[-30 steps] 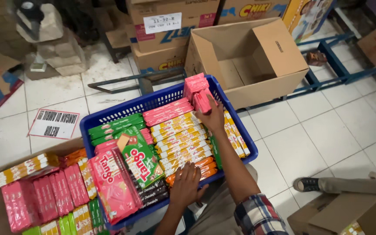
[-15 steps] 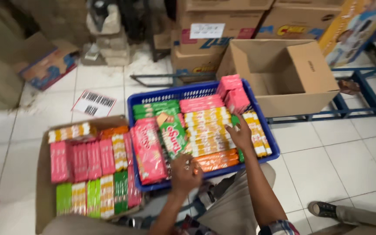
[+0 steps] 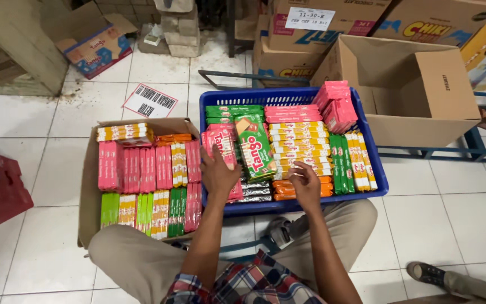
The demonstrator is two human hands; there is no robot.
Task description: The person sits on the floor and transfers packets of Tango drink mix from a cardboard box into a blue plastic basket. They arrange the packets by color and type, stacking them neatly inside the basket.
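- While the person is crouching over the white tiled floor (image 3: 23, 118), the left hand (image 3: 219, 171) is resting palm-down, fingers spread, on the pink wafer packs (image 3: 223, 147) at the left end of the blue crate (image 3: 377, 169) in the middle of the frame; it is pressing on them rather than gripping anything.
- The right hand (image 3: 306, 184) is hovering with loosely curled fingers over the orange packs (image 3: 286, 190) at the crate's near edge, touching or nearly touching them; I cannot tell whether it has hold of one.
- A moment ago that right hand was reaching to the far right of the crate; it is now drawn back to the near side, so the sorting is shifting toward the front rows.
- A green wafer pack (image 3: 256, 147) is lying slantwise across the rows just beside the left hand.
- The cardboard tray (image 3: 88, 191) of pink, green and striped packs is sitting at the left of the frame, touching the crate.
- An open cardboard box (image 3: 423, 95) is standing at the upper right, behind the crate.
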